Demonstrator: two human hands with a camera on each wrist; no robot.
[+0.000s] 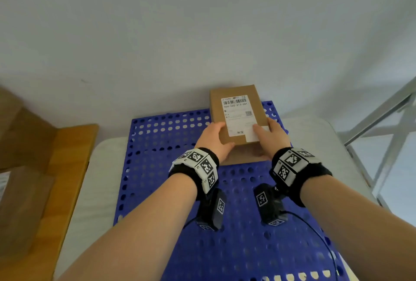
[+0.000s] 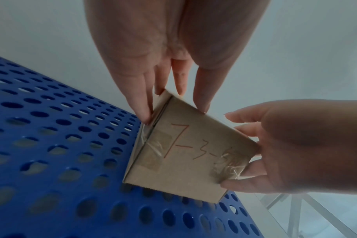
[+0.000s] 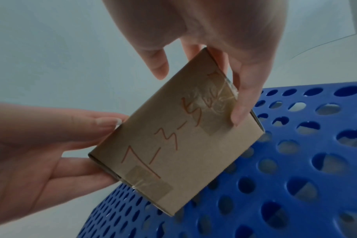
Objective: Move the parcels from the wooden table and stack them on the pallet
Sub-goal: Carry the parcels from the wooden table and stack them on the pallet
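A brown cardboard parcel point(image 1: 236, 114) with a white barcode label on top sits at the far right of the blue perforated pallet point(image 1: 171, 190). My left hand point(image 1: 221, 133) grips its near left side, thumb on top. My right hand point(image 1: 263, 130) grips the near right side the same way. In the left wrist view the parcel's point(image 2: 190, 153) end face reads "7-3-5" in red, and its lower edge lies at the pallet point(image 2: 51, 145). The right wrist view shows the parcel point(image 3: 177, 136) between both hands over the pallet point(image 3: 296, 161). I cannot tell whether it rests fully.
The wooden table point(image 1: 74, 145) stands to the left, carrying more brown parcels point(image 1: 20, 208). The pallet lies on a white surface point(image 1: 101, 168) against a pale wall. A grey metal frame point(image 1: 382, 123) stands at the right. A black cable point(image 1: 315, 231) trails from my right wrist.
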